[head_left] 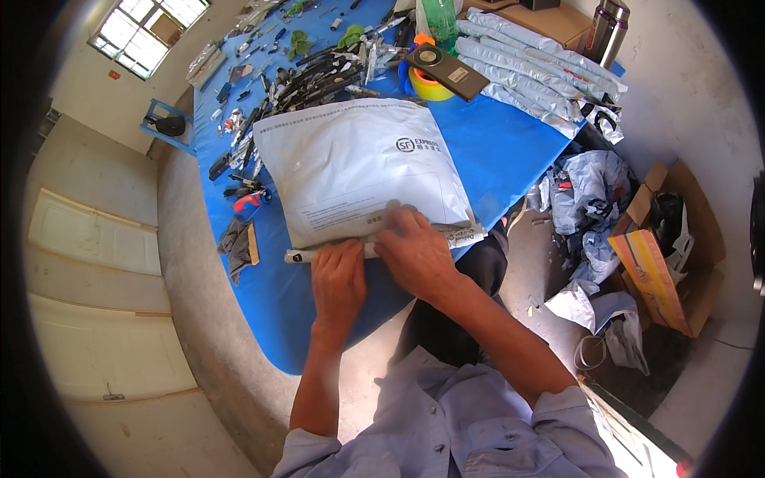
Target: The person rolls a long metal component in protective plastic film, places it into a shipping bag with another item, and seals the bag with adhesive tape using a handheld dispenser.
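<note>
A white plastic mailing bag point(358, 161) with printed writing lies flat on the blue table, its near edge rolled or folded over. Both hands are at that near edge. My left hand point(339, 275) grips the rolled edge, fingers curled over it near the left end. My right hand point(415, 254) rests on the fold to the right of it, fingers bent and pressing down; whether it pinches the plastic cannot be told. The right end of the fold sticks out beyond the right hand. The thumbs are mostly hidden.
Pens and pen parts point(323, 77) are heaped behind the bag. A smartphone point(448, 71) lies on tape rolls point(430, 89), beside stacked grey-white packages point(526, 60) and a steel flask point(606, 33). A red-blue tool handle point(252, 201) and grey cloth point(238, 245) lie left. An open carton point(651, 281) stands on the floor.
</note>
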### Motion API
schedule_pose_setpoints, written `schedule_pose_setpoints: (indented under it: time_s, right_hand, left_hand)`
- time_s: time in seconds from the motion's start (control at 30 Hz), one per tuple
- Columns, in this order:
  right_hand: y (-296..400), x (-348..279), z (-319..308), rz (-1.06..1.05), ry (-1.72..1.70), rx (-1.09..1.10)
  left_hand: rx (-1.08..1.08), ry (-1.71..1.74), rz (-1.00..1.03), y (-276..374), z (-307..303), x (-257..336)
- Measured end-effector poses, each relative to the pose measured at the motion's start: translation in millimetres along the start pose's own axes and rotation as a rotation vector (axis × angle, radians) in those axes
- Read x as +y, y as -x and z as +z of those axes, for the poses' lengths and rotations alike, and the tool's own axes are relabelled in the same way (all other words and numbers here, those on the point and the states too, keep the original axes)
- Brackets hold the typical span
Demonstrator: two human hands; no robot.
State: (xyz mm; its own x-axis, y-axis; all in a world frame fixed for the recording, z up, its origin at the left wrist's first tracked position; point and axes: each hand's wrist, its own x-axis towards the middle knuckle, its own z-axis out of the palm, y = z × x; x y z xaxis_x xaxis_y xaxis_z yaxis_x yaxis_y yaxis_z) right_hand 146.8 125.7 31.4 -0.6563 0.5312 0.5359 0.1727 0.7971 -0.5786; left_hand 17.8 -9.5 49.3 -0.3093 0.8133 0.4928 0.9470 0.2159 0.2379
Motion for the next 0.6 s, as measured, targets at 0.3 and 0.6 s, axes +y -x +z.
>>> schedule_pose_setpoints:
  time_s: [0.3,0.6]
  right_hand:
    - [-1,21,-16,-0.046,0.19,-0.049]
    - [-3,37,-24,-0.019,0.252,0.015]
  left_hand:
    - [-0.03,0.053,-0.026,-14,4,-9]
    - [-0.036,0.117,-0.091,-17,8,-14]
